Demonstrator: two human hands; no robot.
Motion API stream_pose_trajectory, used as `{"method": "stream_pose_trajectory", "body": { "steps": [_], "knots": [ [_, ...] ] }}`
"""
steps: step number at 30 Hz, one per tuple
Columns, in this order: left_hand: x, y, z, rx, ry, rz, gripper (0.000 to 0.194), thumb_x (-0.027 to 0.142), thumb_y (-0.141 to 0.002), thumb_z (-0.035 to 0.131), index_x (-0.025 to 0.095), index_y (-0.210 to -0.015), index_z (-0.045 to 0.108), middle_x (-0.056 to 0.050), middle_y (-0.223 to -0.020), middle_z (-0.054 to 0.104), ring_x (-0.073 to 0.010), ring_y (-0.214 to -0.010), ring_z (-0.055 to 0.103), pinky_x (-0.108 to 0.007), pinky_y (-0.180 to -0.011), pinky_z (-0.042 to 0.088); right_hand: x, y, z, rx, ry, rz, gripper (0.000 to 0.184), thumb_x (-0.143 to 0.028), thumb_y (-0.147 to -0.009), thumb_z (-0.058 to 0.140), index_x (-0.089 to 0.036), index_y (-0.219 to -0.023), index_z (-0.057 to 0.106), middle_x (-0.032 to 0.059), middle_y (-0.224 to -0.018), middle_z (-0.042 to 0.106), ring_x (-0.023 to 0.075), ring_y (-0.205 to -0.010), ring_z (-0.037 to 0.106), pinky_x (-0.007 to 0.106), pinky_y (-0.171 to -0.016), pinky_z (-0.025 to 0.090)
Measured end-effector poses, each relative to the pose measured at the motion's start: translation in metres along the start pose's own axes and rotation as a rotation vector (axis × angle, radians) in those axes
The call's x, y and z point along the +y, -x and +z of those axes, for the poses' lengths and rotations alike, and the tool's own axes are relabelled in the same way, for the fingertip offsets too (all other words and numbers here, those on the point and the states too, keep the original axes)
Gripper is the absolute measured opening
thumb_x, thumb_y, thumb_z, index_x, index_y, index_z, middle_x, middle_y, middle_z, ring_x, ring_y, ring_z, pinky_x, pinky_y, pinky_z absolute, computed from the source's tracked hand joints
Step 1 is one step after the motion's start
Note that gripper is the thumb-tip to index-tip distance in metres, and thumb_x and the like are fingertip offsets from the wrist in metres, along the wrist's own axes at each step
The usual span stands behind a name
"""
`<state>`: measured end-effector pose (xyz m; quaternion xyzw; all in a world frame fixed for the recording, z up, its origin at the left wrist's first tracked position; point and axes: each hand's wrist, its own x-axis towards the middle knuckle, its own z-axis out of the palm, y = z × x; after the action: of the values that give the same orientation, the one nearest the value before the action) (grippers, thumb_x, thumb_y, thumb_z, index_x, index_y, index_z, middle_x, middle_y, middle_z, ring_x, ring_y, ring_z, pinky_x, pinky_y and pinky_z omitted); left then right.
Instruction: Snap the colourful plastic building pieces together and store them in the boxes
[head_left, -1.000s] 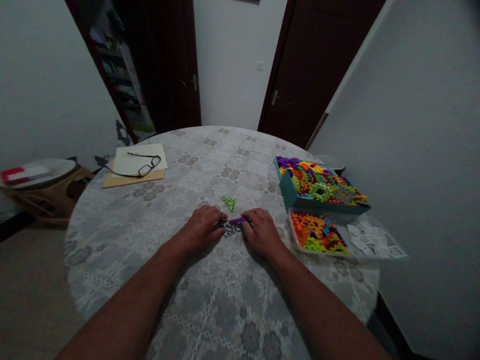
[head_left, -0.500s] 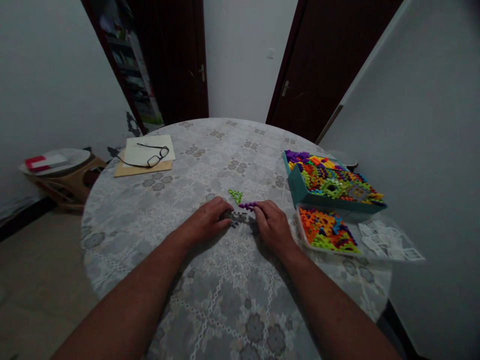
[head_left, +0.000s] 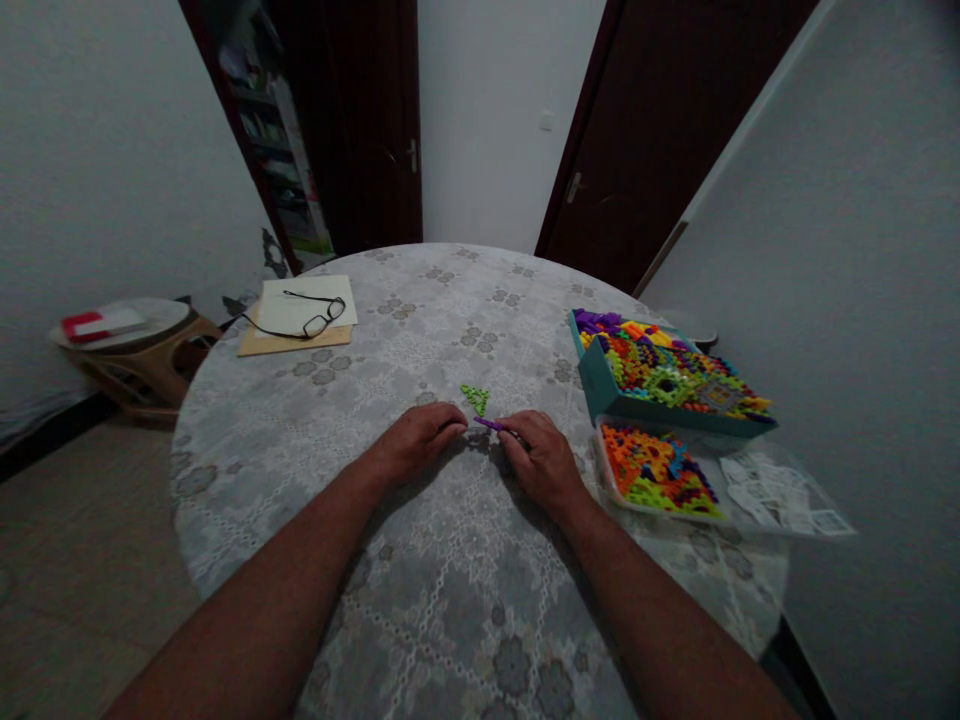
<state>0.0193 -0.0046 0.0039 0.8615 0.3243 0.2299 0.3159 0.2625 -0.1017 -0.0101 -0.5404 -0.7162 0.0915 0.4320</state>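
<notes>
A purple toothed plastic building piece [head_left: 487, 424] juts from the pinched thumb and fingers of my right hand [head_left: 544, 455], pointing left toward my other hand. My left hand [head_left: 426, 437] is closed, thumb against fingers, just left of the purple piece's tip. Whatever its fingertips hold, if anything, is too small and dim to make out. Just beyond both hands, a lime-green triangle of small toothed pieces [head_left: 475, 398] lies flat on the patterned tablecloth [head_left: 435, 590].
To the right stand a teal box [head_left: 600, 385] full of colourful pieces and a clear tub [head_left: 606, 478] of orange and green ones. White pieces [head_left: 772, 492] lie in a clear lid beside it. Glasses [head_left: 315, 325] rest on papers [head_left: 274, 300] at the far left.
The purple piece has turned and now shows as a thin strip, its left end closer to my left fingers. My left fingers have drawn closer together. The whole view has shifted slightly.
</notes>
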Motion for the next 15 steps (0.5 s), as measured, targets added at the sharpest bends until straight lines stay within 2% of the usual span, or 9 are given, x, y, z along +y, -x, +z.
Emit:
{"method": "stream_pose_trajectory", "body": {
  "steps": [4,8,12,15],
  "knots": [
    [0.0,-0.001,0.001,0.051,0.127,-0.091,0.033,0.046,-0.106,0.056,0.022,-0.102,0.077,-0.005,-0.09,0.075,-0.0215,-0.085,0.066,-0.035,-0.082,0.049,0.001,0.0,0.002,0.014,-0.137,0.037,0.022,-0.028,-0.108,0.064,-0.023,-0.119,0.082,0.0086,-0.111,0.079,0.0236,-0.103,0.074,0.037,-0.093,0.057],
    [0.006,-0.001,-0.001,0.028,0.26,-0.153,0.033,0.048,-0.103,0.059,0.02,-0.098,0.076,-0.004,-0.082,0.071,-0.0199,-0.077,0.061,-0.034,-0.074,0.046,-0.001,0.001,0.003,-0.006,-0.237,0.113,0.02,-0.03,-0.108,0.064,-0.024,-0.117,0.081,0.0063,-0.108,0.078,0.0216,-0.1,0.074,0.034,-0.09,0.057],
    [0.013,-0.001,-0.002,0.019,0.292,-0.165,0.029,0.046,-0.101,0.062,0.02,-0.094,0.074,-0.002,-0.079,0.068,-0.018,-0.074,0.057,-0.033,-0.072,0.043,-0.005,0.001,0.001,-0.016,-0.228,0.152,0.019,-0.031,-0.108,0.064,-0.023,-0.112,0.08,0.0058,-0.104,0.078,0.0214,-0.097,0.073,0.034,-0.09,0.056],
    [0.014,0.0,-0.001,0.038,0.307,-0.186,0.025,0.044,-0.099,0.065,0.021,-0.093,0.071,-0.001,-0.08,0.068,-0.0174,-0.074,0.057,-0.032,-0.072,0.043,-0.008,0.001,-0.002,-0.038,-0.187,0.117,0.02,-0.031,-0.109,0.062,-0.023,-0.113,0.079,0.0066,-0.104,0.077,0.0218,-0.098,0.073,0.035,-0.09,0.055]
  ]
}}
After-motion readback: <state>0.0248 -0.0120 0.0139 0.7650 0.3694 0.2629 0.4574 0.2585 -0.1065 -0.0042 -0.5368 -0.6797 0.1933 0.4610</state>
